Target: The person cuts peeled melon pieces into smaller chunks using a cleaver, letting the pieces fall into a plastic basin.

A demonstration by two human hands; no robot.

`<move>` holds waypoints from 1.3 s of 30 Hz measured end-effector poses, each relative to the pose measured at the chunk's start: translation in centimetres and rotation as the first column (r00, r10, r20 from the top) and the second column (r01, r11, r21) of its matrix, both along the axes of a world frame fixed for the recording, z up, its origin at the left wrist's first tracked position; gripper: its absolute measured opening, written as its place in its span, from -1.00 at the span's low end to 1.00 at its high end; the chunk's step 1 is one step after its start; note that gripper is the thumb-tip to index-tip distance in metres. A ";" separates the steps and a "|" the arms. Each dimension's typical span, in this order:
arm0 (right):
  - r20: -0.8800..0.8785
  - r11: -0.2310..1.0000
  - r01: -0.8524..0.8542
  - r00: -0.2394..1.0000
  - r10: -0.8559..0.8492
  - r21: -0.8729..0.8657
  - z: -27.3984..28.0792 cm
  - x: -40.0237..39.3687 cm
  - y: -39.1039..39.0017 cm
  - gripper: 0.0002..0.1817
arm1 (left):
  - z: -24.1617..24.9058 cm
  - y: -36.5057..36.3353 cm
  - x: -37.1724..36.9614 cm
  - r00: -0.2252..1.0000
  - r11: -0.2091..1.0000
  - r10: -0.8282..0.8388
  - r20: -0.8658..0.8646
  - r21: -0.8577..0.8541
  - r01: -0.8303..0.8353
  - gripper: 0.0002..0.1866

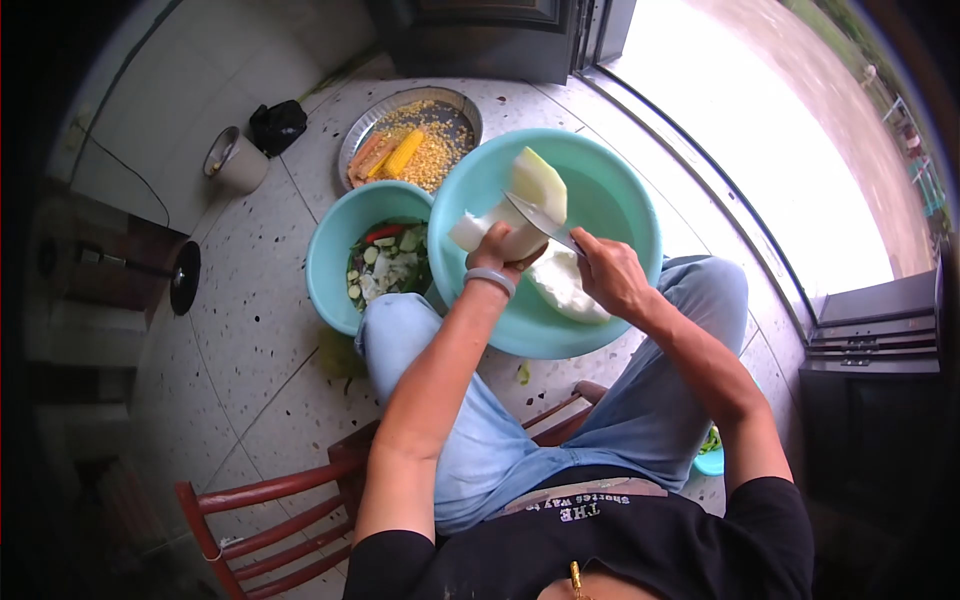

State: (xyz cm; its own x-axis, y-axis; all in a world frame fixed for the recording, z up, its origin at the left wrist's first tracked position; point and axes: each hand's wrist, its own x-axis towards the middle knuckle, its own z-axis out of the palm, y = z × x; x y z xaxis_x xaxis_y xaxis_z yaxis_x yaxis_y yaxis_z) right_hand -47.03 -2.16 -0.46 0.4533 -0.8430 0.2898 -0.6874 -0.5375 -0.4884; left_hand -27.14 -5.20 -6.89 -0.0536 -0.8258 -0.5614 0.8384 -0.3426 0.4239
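My left hand (502, 257), with a pale bangle at its wrist, is wrapped round a white piece of melon or gourd (522, 241) above the large teal basin (640, 205). My right hand (612, 272) grips a knife (540, 218), its blade lying against the held piece. Just beyond the blade, a pale green-rinded slice (540, 183) stands in the basin. Another white chunk (568, 286) rests in the basin below my hands. Part of the knife's handle is hidden by my right fingers.
A smaller teal basin (325, 262) with vegetable scraps sits left of the large one. Behind it is a metal tray (474, 112) with corn kernels and cobs. A bin (240, 165) and black bag (278, 127) are at back left, a red wooden chair (275, 487) at lower left.
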 end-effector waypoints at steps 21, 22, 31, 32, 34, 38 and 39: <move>0.587 0.808 0.038 0.668 -0.458 0.588 1.1 0.8 -3.5 -0.49 | 4.0 1.0 -1.0 0.954 0.971 0.124 0.272 -0.230 -0.060 -0.36; 0.577 0.780 0.083 0.626 -0.525 0.620 0.8 1.5 -3.3 -0.49 | 3.5 1.2 -1.5 0.961 0.973 0.155 0.231 -0.205 -0.107 -0.34; 0.431 0.792 0.203 0.748 -0.504 0.575 1.4 1.0 -1.0 -0.43 | 0.6 1.9 -2.1 0.918 0.982 0.189 0.350 -0.041 -0.187 -0.32; 0.451 0.908 0.236 0.807 -0.381 0.345 0.1 0.4 -0.7 -0.48 | 0.9 1.6 -1.9 0.899 0.976 0.207 0.386 -0.016 -0.218 -0.32; 0.355 0.951 0.195 0.894 -0.272 0.239 2.5 -0.5 1.1 -0.74 | -0.3 0.8 -1.2 0.871 0.975 0.214 0.442 -0.045 -0.217 -0.31; 0.137 0.989 0.063 0.987 -0.081 0.131 4.1 -1.5 3.3 -0.90 | 0.3 0.7 -1.2 0.866 0.984 0.130 0.484 0.042 -0.172 -0.26; 0.065 0.985 0.066 0.995 -0.077 0.157 4.0 -1.5 3.7 -0.88 | 0.0 0.6 -1.2 0.866 0.986 0.134 0.481 0.021 -0.164 -0.24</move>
